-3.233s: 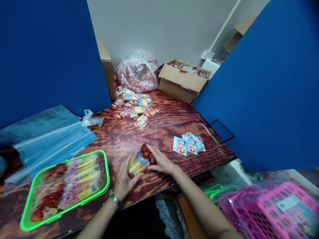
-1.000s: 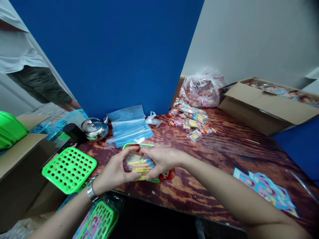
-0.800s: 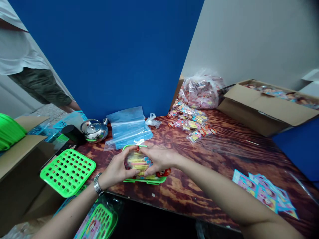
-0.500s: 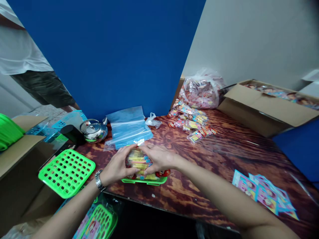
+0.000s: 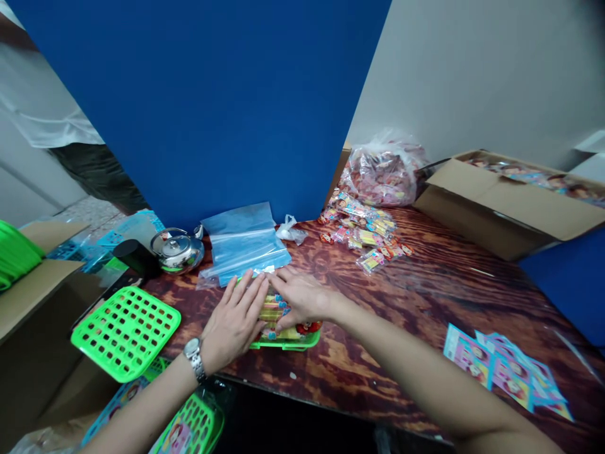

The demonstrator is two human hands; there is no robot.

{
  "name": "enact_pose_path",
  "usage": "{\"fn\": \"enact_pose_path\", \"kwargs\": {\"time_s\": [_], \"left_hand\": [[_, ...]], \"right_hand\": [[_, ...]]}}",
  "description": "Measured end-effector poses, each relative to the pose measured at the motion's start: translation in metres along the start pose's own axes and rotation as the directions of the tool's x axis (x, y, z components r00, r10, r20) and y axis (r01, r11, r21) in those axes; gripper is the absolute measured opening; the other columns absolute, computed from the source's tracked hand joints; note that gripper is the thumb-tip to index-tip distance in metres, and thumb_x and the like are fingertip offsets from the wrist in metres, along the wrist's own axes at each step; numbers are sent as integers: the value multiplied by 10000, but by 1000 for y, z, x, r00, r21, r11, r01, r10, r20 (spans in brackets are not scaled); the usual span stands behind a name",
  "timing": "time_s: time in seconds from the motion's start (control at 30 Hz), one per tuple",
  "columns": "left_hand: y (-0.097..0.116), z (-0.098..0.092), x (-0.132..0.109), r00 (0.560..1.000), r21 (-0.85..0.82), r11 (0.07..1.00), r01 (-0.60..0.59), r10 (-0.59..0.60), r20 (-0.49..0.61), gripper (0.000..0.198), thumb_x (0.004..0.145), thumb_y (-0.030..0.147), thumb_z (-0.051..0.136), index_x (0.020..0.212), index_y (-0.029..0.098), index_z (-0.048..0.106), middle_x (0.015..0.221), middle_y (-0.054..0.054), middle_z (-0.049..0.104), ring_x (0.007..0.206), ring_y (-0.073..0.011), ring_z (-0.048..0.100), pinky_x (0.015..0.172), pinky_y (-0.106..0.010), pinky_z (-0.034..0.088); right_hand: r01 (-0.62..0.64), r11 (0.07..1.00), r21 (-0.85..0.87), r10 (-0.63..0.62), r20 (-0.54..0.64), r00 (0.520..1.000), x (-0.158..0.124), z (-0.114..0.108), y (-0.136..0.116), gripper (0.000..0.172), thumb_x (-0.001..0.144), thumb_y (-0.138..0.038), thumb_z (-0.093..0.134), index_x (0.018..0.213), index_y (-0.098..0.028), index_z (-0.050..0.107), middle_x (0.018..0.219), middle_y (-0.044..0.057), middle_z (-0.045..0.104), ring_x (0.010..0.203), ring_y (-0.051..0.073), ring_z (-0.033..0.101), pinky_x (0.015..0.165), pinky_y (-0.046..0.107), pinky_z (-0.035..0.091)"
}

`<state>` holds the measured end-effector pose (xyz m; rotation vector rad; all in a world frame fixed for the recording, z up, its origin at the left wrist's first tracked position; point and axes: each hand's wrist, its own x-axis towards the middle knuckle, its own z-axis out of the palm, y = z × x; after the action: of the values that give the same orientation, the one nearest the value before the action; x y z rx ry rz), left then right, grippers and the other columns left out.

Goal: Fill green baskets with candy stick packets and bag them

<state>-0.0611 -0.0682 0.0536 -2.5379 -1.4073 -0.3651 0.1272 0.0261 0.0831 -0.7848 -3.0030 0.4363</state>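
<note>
A shallow green plastic basket [image 5: 293, 345] sits near the table's front edge, filled with clear packets [image 5: 274, 313] of yellow sticks with blue and red cartoon pieces. My left hand [image 5: 236, 321], with a metal watch at the wrist, lies flat over the basket's left side, fingers stretched out. From the right, my right hand [image 5: 305, 296] curves over the packets, its thumb at the near side and its fingers at the far side. Both hands cover much of the contents.
Loose packets [image 5: 371, 236] lie behind, before a stuffed clear bag [image 5: 385, 167]. An open carton [image 5: 515, 195] stands right, printed cards [image 5: 505, 372] nearer. At left are a green perforated basket [image 5: 127, 331], a kettle [image 5: 177, 250] and plastic sheets [image 5: 248, 243]. A person [image 5: 47, 101] stands beyond the blue panel.
My left hand has gone from curving around the packets to lying flat on the basket's left side. My right hand has hardly moved. The person behind the panel has shifted slightly.
</note>
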Motion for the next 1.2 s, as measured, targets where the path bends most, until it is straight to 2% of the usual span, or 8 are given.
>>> {"fn": "enact_pose_path", "kwargs": {"time_s": [0.2, 0.3, 0.4, 0.53, 0.7, 0.9, 1.07, 1.2], "left_hand": [[5, 23, -5, 998, 5, 999, 36, -37, 50, 802, 872, 464, 436, 1457, 69, 57, 1507, -182, 188, 1394, -353, 106, 1095, -519, 170], [5, 32, -6, 996, 23, 998, 57, -59, 64, 801, 873, 494, 421, 1457, 73, 69, 1501, -185, 207, 1387, -347, 147, 1088, -520, 173], [4, 37, -9, 995, 48, 996, 80, -83, 62, 787, 878, 520, 394, 1456, 75, 99, 1484, -191, 255, 1375, -346, 194, 1078, -520, 180], [3, 39, -13, 992, 56, 992, 114, -117, 48, 806, 871, 567, 376, 1456, 82, 108, 1467, -185, 301, 1360, -343, 238, 1066, -519, 206], [2, 39, -14, 990, 38, 992, 123, -125, 70, 819, 851, 583, 407, 1452, 89, 149, 1454, -181, 331, 1339, -359, 278, 1055, -541, 213], [4, 35, -12, 994, 28, 995, 99, -100, 41, 835, 847, 587, 412, 1451, 76, 146, 1445, -201, 336, 1354, -370, 240, 1072, -552, 180], [12, 14, 4, 998, 51, 999, 11, -14, 60, 759, 870, 515, 416, 1454, 106, 157, 1500, -169, 223, 1391, -361, 117, 1100, -566, 73], [9, 21, 12, 992, -34, 995, -90, 93, 86, 731, 890, 454, 404, 1450, 69, 135, 1484, -177, 265, 1394, -324, 139, 1114, -499, 147]], "right_hand": [[133, 991, 0, -133, 3, 991, 9, 23, 13, 1058, 577, -641, 694, 1357, -39, 308, 1310, 246, 383, 1244, 363, 318, 1020, 528, 266], [157, 987, 46, -157, -3, 988, 13, 33, 22, 1126, 580, -661, 679, 1407, -46, 227, 1374, 253, 318, 1311, 383, 225, 1051, 563, 188], [148, 985, 93, -142, -65, 988, 9, 29, 25, 1160, 611, -671, 656, 1451, -78, 119, 1412, 246, 282, 1334, 372, 197, 1055, 566, 182], [123, 992, 37, -115, -171, 979, -12, 15, 13, 940, 746, -635, 571, 1459, -174, 167, 1448, 201, 278, 1349, 335, 204, 1063, 563, 186], [127, 986, -104, -136, -84, 987, -31, 29, 1, 648, 856, -475, 540, 1406, -205, 330, 1449, 150, 343, 1351, 289, 256, 1086, 497, 228], [126, 989, -81, -133, -77, 988, -31, 55, 11, 649, 873, -495, 499, 1405, -161, 336, 1467, 171, 304, 1360, 280, 253, 1087, 462, 265], [112, 988, -109, -121, -74, 990, -31, 53, 11, 677, 865, -522, 492, 1403, -143, 329, 1443, 192, 336, 1360, 286, 255, 1078, 464, 277], [106, 982, -155, -118, -70, 991, -31, 52, 8, 658, 874, -520, 476, 1375, -112, 356, 1413, 208, 374, 1351, 293, 271, 1077, 466, 268]]}}
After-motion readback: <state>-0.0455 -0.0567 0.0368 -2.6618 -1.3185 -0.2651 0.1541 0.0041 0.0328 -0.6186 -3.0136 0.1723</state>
